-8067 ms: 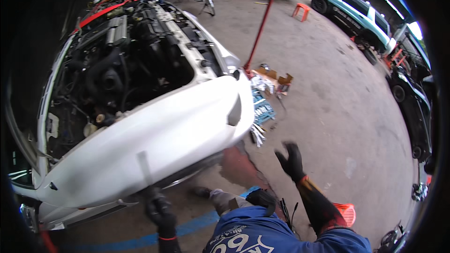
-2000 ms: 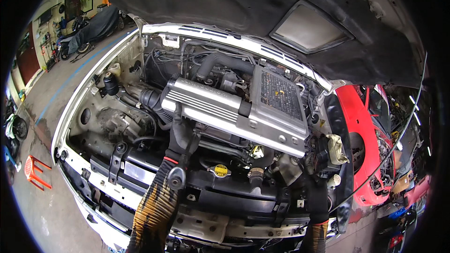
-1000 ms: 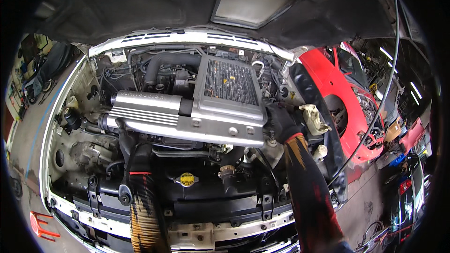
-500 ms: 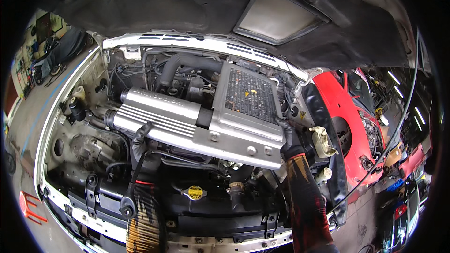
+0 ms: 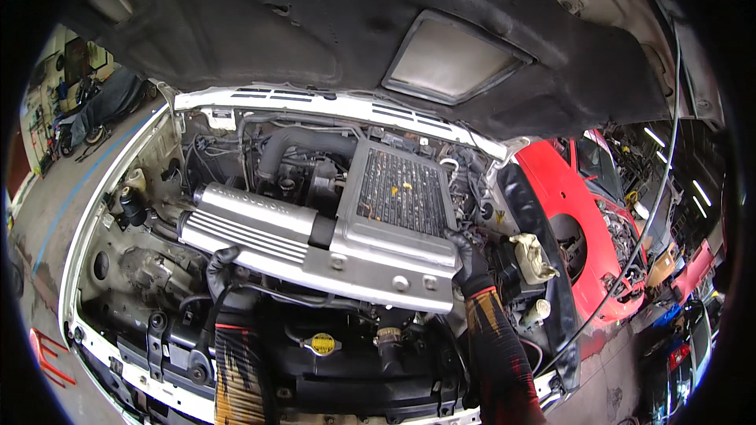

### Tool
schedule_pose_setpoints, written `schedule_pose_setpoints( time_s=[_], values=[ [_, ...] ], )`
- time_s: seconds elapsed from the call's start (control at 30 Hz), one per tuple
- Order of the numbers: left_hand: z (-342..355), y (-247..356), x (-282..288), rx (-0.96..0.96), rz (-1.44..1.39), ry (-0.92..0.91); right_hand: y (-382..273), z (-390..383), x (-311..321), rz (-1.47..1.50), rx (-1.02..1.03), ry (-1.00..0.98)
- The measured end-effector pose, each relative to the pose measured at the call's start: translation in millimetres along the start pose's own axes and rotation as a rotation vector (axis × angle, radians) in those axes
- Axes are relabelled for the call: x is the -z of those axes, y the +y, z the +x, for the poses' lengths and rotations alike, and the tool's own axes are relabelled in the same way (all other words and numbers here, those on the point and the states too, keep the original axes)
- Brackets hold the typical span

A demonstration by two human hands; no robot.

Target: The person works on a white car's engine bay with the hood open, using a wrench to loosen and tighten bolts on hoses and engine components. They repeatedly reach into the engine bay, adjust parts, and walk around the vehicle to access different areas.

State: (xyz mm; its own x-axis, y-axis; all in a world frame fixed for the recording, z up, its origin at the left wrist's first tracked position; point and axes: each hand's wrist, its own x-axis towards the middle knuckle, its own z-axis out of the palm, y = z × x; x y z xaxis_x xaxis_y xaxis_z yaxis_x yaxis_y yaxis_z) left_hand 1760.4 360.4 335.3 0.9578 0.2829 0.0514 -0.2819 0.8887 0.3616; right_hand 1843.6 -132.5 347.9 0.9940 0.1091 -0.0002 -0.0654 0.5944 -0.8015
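Observation:
A silver metal intercooler assembly (image 5: pixel 394 256), with a dark finned core (image 5: pixel 402 212) and a ribbed cover (image 5: pixel 252 232), lies tilted over the engine. My left hand (image 5: pixel 224 271), black-gloved, has its fingers curled over the front edge of the ribbed cover. At the front right corner my right hand (image 5: pixel 469 264), gloved alike, clasps the housing with its thumb on top; its other fingers are partly hidden beneath. Small yellow bits rest on the core's fins. A thick black hose (image 5: pixel 303 142) curves behind the assembly.
The raised hood (image 5: pixel 236 39) hangs overhead with a framed opening. A radiator with a yellow cap (image 5: pixel 323 344) lies in front. To the right are a crumpled pale cloth (image 5: pixel 535 258), a grey prop rod (image 5: pixel 669 157) and a red car (image 5: pixel 563 197). White body edges surround the bay.
The view has shifted, so the bay sits lower in the picture. The intercooler assembly has moved slightly left and toward me, with both hands still on it.

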Motion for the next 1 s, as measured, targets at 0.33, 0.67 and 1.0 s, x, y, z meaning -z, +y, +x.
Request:
schedule_pose_setpoints(
  time_s=[0.33,0.67,1.0],
  values=[
    [-7,-23,-15,0.182,0.333,0.087,3,5,37,0.037,-0.041,-0.011],
    [-9,-12,7,0.185,0.683,-0.079,-31,-34,-56,-1.076,0.427,0.383],
    [-11,6,-16,0.406,0.581,-0.187,11,-418,-101,-0.912,0.377,0.169]
  ],
)
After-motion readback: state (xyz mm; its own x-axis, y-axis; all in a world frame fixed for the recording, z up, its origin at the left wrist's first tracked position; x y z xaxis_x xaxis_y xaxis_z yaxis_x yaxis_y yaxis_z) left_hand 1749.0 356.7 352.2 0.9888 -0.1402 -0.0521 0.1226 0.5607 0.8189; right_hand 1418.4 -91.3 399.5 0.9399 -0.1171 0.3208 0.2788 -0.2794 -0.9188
